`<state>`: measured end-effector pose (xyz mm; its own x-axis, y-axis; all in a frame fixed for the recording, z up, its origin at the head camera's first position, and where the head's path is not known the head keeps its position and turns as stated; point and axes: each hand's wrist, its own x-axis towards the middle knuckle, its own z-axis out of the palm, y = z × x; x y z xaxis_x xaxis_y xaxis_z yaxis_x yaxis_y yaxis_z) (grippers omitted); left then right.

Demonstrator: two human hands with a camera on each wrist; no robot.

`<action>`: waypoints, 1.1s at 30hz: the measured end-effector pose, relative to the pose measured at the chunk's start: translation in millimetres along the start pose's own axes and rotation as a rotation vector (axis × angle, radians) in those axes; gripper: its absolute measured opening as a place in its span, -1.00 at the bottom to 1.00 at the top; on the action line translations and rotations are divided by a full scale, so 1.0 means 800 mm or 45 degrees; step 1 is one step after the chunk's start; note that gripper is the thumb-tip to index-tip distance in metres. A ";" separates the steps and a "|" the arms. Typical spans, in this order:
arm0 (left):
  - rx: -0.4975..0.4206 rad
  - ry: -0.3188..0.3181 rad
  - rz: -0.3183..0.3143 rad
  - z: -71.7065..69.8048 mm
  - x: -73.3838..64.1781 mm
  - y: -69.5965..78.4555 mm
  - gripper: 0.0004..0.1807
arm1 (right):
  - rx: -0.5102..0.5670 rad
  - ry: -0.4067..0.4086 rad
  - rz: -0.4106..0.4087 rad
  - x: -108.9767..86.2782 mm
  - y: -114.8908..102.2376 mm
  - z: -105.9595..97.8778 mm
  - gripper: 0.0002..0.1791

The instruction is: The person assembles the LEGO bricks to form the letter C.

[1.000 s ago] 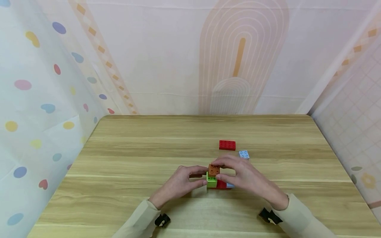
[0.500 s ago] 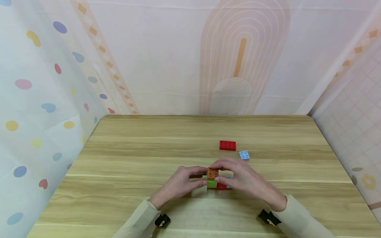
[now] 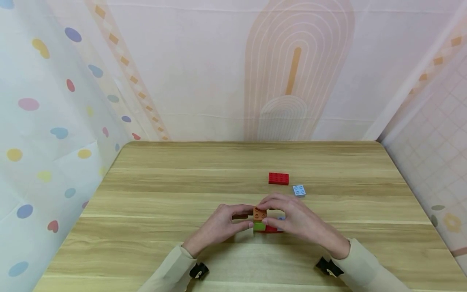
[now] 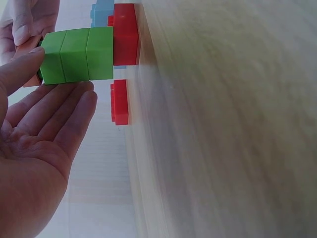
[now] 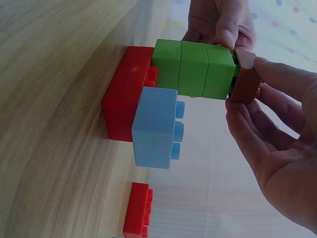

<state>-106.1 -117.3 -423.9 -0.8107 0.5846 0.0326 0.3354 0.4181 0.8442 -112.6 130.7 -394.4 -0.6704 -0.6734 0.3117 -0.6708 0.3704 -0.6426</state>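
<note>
Three green building bricks stand stacked on one end of a red brick on the table. A light blue brick sits on the red one's other end. My left hand pinches the top of the green stack between thumb and fingers. From the other side my right hand grips an orange-brown brick over the stack. In the right wrist view that brick leans a little, and a narrow gap with the green studs shows beneath it. The right fingers partly cover it.
Beyond the hands, a loose red brick lies on the wooden table. A small light blue brick lies to its right, close behind the right hand. Patterned cloth hangs along the table's far edge.
The right hand has brought the orange-brown brick slightly left and down, onto the green stack's top, covering its studs in the head view. The left hand has stayed in place.
</note>
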 end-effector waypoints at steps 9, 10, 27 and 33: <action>0.004 0.025 0.014 -0.002 -0.001 -0.001 -0.55 | -0.020 -0.008 0.011 0.002 -0.001 0.000 -0.72; -0.010 0.035 0.021 -0.002 -0.001 -0.001 -0.55 | -0.019 -0.013 0.017 0.002 -0.001 0.000 -0.72; -0.125 0.202 0.109 -0.003 0.001 0.003 -0.76 | 0.055 -0.019 0.017 0.003 0.005 0.002 -0.69; -0.015 0.160 0.142 -0.009 0.003 0.007 -0.78 | 0.051 -0.029 0.034 0.004 0.005 0.001 -0.70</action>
<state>-109.8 -118.7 -415.5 -0.8228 0.5347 0.1925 0.4214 0.3468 0.8379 -117.1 129.0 -396.4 -0.6800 -0.6782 0.2786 -0.6395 0.3628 -0.6778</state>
